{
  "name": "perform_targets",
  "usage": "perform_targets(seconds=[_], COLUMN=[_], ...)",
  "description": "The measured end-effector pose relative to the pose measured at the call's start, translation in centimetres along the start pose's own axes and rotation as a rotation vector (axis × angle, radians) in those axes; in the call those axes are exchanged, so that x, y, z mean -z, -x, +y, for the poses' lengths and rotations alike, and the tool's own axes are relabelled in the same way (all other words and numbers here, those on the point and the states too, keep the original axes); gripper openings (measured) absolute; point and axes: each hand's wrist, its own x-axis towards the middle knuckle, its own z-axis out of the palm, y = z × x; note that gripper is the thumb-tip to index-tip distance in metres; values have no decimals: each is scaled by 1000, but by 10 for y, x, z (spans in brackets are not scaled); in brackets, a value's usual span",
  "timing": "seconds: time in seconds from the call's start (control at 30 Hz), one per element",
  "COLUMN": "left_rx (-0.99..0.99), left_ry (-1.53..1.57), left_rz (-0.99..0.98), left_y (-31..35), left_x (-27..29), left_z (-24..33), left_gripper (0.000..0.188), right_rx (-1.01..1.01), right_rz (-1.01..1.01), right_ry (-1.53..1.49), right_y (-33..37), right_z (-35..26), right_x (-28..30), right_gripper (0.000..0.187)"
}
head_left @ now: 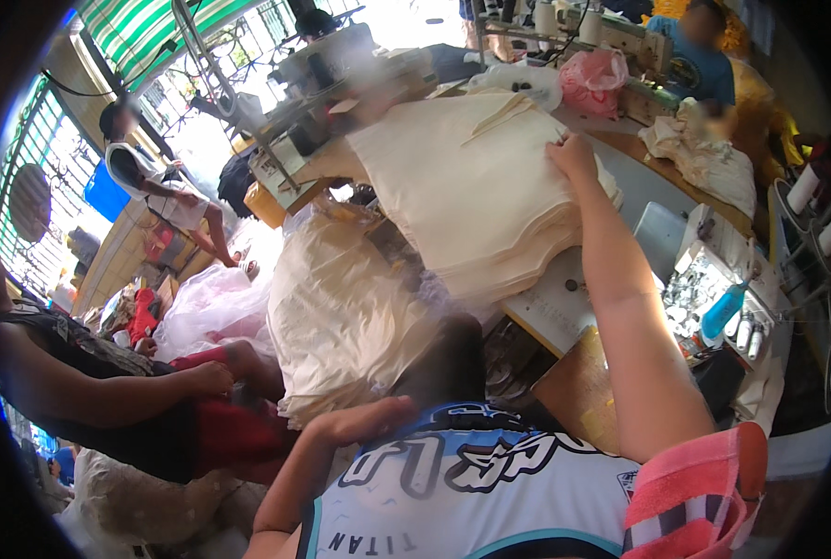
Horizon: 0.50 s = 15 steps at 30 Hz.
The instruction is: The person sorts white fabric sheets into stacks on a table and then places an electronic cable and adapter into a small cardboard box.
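while right hand (574,154) touches one cloth stack (476,186).

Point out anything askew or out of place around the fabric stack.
The cream fabric stack juts past the table edge, its lower sheets fanned unevenly. The right hand rests on top. Nothing looks spilled or torn.

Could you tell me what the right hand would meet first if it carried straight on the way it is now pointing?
The right hand already rests on the stack of cream fabric pieces and points up and left across it, so more of that fabric comes first. Beyond lies a sewing machine, though depth is unclear.
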Motion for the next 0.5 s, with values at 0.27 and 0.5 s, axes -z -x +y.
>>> perform_targets(seconds=[0.27,0.5], left_rx=[188,71], left_ry=[-77,44], left_rz=[-33,56], left_y=[-33,-32], left_x=[4,0], left_z=[-14,-45], left_gripper=[72,72], right_rx=[12,52], right_rz=[-28,-26], right_ry=[29,74], right_y=[-2,-5], right_z=[-4,0], right_x=[3,-2], right_gripper=[36,39])
